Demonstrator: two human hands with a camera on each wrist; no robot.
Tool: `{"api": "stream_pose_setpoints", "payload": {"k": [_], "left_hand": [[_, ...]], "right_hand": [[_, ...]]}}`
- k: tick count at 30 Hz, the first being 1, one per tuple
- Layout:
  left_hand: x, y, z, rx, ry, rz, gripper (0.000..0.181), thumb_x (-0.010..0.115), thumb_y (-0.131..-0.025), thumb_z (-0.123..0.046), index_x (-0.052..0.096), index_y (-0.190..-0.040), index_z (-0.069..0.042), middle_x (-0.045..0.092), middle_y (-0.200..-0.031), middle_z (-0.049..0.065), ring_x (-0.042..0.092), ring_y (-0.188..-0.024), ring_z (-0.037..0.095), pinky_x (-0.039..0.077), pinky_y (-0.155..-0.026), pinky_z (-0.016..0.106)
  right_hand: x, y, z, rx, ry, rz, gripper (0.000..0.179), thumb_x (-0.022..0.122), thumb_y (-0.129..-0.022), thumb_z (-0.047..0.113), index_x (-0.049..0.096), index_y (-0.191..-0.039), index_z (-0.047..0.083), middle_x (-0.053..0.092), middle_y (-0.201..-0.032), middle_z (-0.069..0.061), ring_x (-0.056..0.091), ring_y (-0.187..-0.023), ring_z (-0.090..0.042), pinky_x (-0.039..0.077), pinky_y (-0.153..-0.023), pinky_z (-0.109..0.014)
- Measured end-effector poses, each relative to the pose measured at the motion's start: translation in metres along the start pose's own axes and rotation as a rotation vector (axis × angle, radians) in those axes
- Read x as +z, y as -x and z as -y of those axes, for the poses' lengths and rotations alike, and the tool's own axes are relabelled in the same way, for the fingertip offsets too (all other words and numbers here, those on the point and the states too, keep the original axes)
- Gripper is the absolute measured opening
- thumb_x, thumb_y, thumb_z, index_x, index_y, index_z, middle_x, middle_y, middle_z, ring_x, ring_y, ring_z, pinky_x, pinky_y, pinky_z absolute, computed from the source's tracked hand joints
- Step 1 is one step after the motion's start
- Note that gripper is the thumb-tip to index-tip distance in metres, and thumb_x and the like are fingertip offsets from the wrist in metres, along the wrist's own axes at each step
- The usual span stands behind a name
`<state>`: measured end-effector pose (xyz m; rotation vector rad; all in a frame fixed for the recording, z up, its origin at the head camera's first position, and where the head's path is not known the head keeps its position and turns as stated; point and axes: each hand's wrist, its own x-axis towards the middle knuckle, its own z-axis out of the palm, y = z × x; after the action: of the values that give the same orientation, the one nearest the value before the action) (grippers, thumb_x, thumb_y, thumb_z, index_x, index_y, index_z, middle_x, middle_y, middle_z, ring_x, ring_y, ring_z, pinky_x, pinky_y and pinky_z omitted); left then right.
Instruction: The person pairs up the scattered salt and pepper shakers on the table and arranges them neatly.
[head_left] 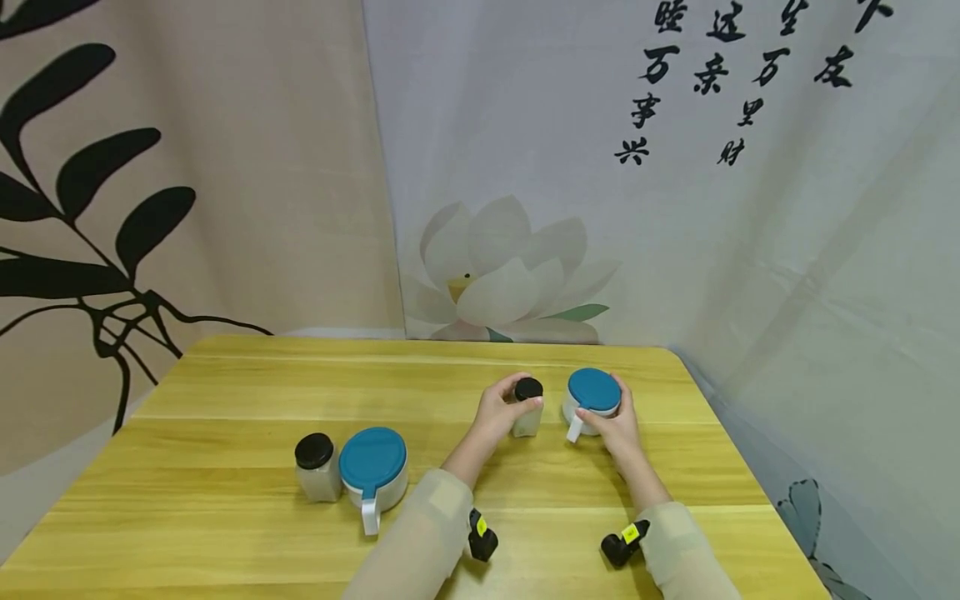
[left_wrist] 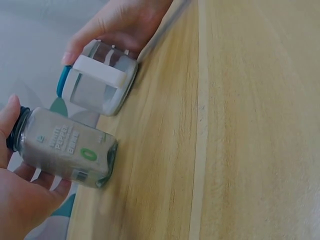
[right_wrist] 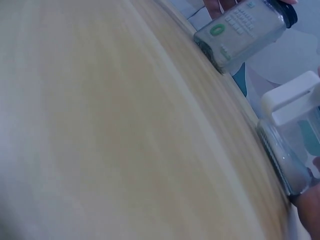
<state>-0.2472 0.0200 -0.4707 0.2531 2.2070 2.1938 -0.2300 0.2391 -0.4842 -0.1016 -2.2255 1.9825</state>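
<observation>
My left hand (head_left: pixel 498 412) grips a glass spice jar (head_left: pixel 528 422) with a black lid, upright near the table's far side. White pepper lettering and a green ring show on this jar (left_wrist: pixel 70 145) in the left wrist view. To its right, my right hand (head_left: pixel 618 428) holds a clear container (head_left: pixel 594 389) with a blue lid and a white handle, thumb by the handle and fingers round the far side. In the right wrist view its white handle (right_wrist: pixel 292 97) faces the camera. A narrow gap separates the two. Whether their bases touch the table is hard to tell.
On the left part of the wooden table (head_left: pixel 225 392) stand another black-lidded jar (head_left: pixel 318 479) and a larger blue-lidded container (head_left: pixel 373 461) with a white handle, side by side. Behind the far edge hangs a printed curtain (head_left: pixel 510 167).
</observation>
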Motion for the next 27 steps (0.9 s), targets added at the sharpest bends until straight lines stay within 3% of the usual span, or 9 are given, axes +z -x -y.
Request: {"api": "stream_pose_setpoints", "payload": {"k": [5,9,12,18,27], "left_hand": [[0.0,0.001,-0.005,-0.006,0.016,0.003,0.044,0.078,-0.082,-0.016,0.064,-0.123,-0.013,0.064,-0.118,0.004,0.058,-0.102,0.019,0.044,-0.092,0.041],[-0.002,0.005,-0.014,0.005,0.025,0.015,0.043,0.077,-0.083,-0.015,0.064,-0.124,-0.011,0.065,-0.117,0.006,0.057,-0.102,0.021,0.043,-0.093,0.043],[-0.002,0.005,-0.014,0.002,0.028,0.026,0.044,0.077,-0.082,-0.014,0.063,-0.124,-0.011,0.065,-0.117,0.005,0.057,-0.101,0.021,0.044,-0.092,0.043],[-0.006,0.003,-0.009,0.005,0.02,0.029,0.045,0.078,-0.081,-0.016,0.064,-0.124,-0.015,0.065,-0.115,0.002,0.057,-0.099,0.019,0.044,-0.091,0.041],[-0.011,0.006,-0.013,0.023,0.009,0.034,0.044,0.079,-0.081,-0.018,0.065,-0.123,-0.015,0.066,-0.112,0.003,0.057,-0.094,0.019,0.046,-0.086,0.039]], "right_hand": [[0.001,0.006,0.011,-0.008,0.02,0.015,0.094,0.076,-0.08,0.004,0.016,-0.152,0.01,0.02,-0.153,-0.021,0.022,-0.138,-0.037,0.02,-0.11,-0.049],[-0.001,0.001,0.002,-0.011,0.01,0.014,0.095,0.077,-0.08,0.005,0.017,-0.152,0.011,0.021,-0.153,-0.02,0.022,-0.139,-0.035,0.019,-0.11,-0.049],[-0.003,-0.002,-0.004,-0.002,0.003,0.012,0.097,0.079,-0.078,0.005,0.017,-0.153,0.013,0.022,-0.153,-0.018,0.023,-0.138,-0.034,0.02,-0.11,-0.048],[-0.001,0.004,0.008,-0.003,-0.007,0.029,0.096,0.078,-0.079,0.003,0.017,-0.152,0.011,0.022,-0.153,-0.02,0.022,-0.138,-0.036,0.02,-0.11,-0.05],[-0.002,0.01,0.015,-0.015,-0.009,0.024,0.093,0.076,-0.079,0.0,0.018,-0.152,0.01,0.023,-0.153,-0.019,0.021,-0.139,-0.035,0.018,-0.11,-0.049]]}}
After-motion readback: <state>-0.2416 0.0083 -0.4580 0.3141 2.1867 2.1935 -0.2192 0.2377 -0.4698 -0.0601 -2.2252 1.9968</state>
